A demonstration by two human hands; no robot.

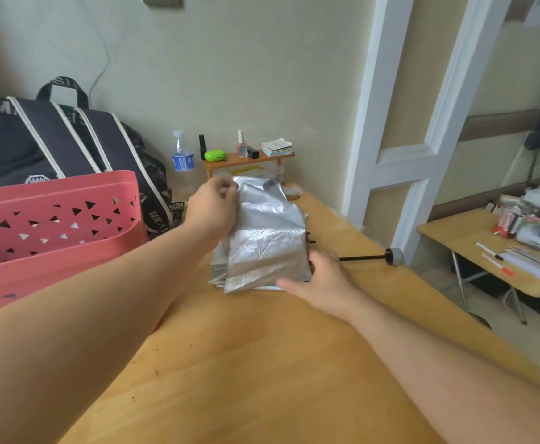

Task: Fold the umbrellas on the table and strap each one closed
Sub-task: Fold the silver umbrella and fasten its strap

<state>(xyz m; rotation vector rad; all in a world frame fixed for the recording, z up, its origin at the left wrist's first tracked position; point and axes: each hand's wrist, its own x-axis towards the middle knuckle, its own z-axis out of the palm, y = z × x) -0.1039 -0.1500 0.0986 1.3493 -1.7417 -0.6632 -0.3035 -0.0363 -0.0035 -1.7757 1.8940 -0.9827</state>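
I'm mid-fold: my left hand (214,206) pinches the far-left edge of the silver umbrella (264,238) lying mid-table (262,363), my right hand (321,282), fingers loose, steadies its near-right corner; next, I judge, roll the pleats tight and find the strap.

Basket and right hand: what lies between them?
Head view: the silver umbrella, with the left hand pinching its far edge; the right hand touches its near corner.

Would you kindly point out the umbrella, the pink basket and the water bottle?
umbrella (267,245): head view, on the folded silver canopy.
pink basket (54,190): head view, on its top rim.
water bottle (183,161): head view, on its blue label.
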